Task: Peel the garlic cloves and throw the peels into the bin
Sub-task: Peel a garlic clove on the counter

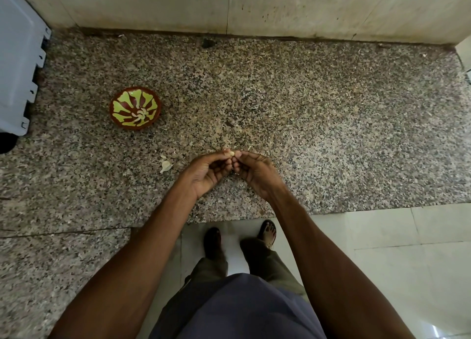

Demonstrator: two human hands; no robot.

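Observation:
Over the front part of the speckled granite counter point(305, 114), my left hand point(207, 172) and my right hand point(254, 172) meet fingertip to fingertip. Both pinch one small pale garlic clove point(232, 153) between them. Left of my hands, a garlic clove still in its skin point(165, 166) lies on the counter, with a small scrap of peel point(163, 157) just above it. Further left and back stands a brown bowl with a green leaf pattern point(135, 108); a few pale peeled cloves lie in its middle. No bin is in view.
A light grey plastic object point(17, 58) stands at the counter's left edge. A stained tiled wall point(254, 7) closes the back. Pale floor tiles point(395, 249) lie below the counter's front edge, where my feet stand.

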